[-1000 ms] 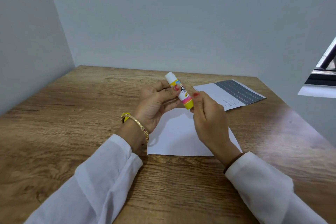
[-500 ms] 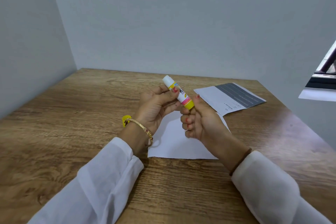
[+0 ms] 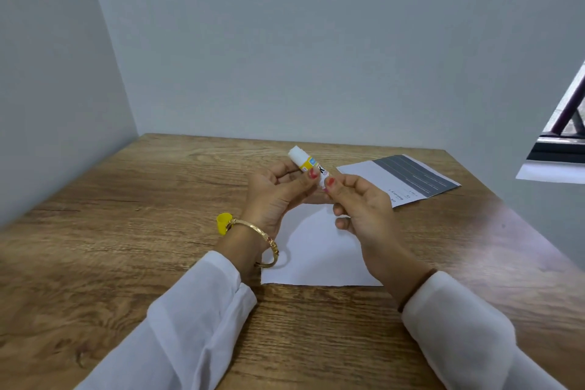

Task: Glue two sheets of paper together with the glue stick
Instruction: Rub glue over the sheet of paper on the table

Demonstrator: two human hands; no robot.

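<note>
An uncapped glue stick (image 3: pixel 305 162) with a white tip and yellow label is held up over the table, tilted with its tip to the upper left. My left hand (image 3: pixel 273 196) grips its middle. My right hand (image 3: pixel 359 203) pinches its lower end between thumb and fingers. Its yellow cap (image 3: pixel 223 222) lies on the table beside my left wrist. A plain white sheet (image 3: pixel 316 253) lies flat under my hands. A second sheet (image 3: pixel 400 179) with a dark grey printed band lies further right.
The wooden table (image 3: pixel 126 231) sits in a corner between grey walls at the left and back. A window opening (image 3: pixel 563 136) shows at the far right.
My right hand has moved up along the glue stick's lower end and now covers its base. The camera has tilted up slightly. The cap shows more beside my left wrist.
</note>
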